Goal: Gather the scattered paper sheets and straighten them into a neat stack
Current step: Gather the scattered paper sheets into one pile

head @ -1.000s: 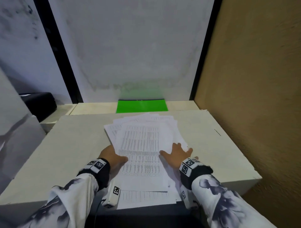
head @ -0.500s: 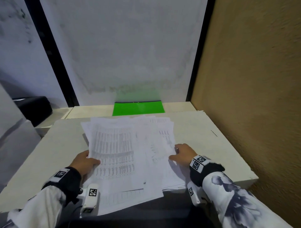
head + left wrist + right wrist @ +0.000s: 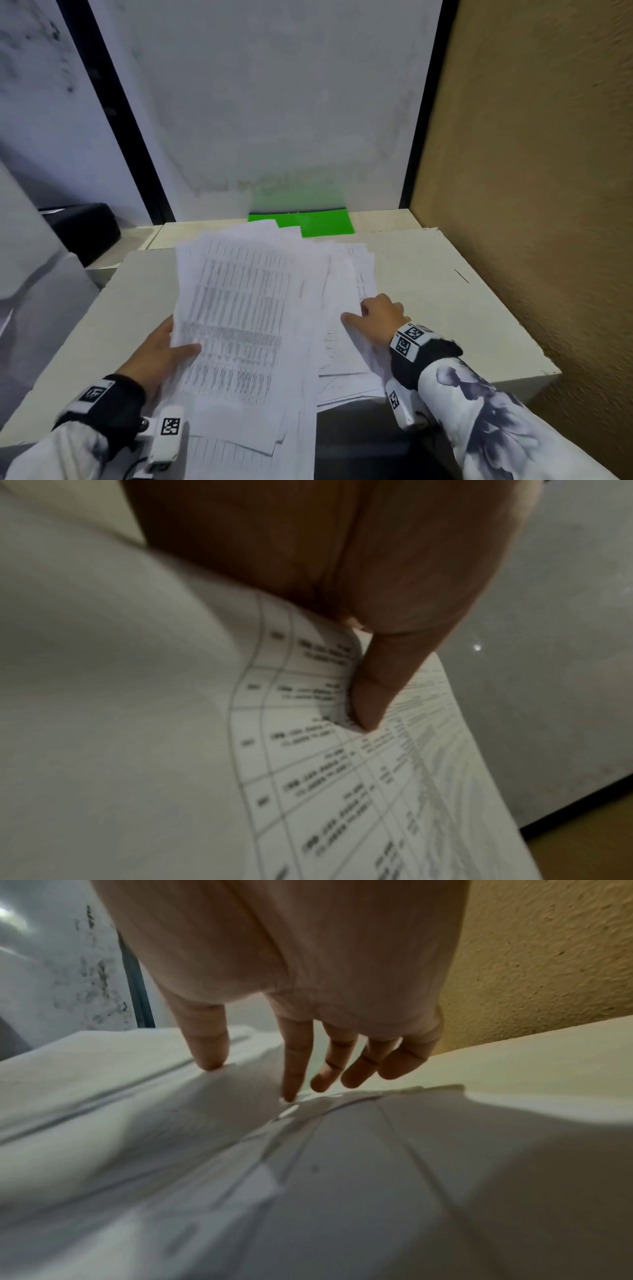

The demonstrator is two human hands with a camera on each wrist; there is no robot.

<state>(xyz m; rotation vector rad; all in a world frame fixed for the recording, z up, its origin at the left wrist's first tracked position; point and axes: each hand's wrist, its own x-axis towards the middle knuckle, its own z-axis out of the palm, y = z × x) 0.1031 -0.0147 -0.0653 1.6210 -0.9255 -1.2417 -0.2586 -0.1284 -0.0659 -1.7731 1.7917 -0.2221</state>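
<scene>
A bundle of printed paper sheets with tables is lifted off the white table on its left side. My left hand pinches the bundle's left edge, thumb on top and fingers underneath; the left wrist view shows the thumb pressed on the printed sheet. More sheets lie fanned on the table to the right. My right hand rests on their right edge; in the right wrist view the thumb and index fingertips touch the loose sheets and the other fingers curl loosely.
A green folder lies flat at the table's back edge, partly covered by the sheets. A tan textured wall borders the table on the right. A black object sits low at the left. The sheets overhang the table's near edge.
My left hand has taken the upper sheets and lifted and swung them to the left. My right hand slid rightward to the edge of the sheets left on the table.
</scene>
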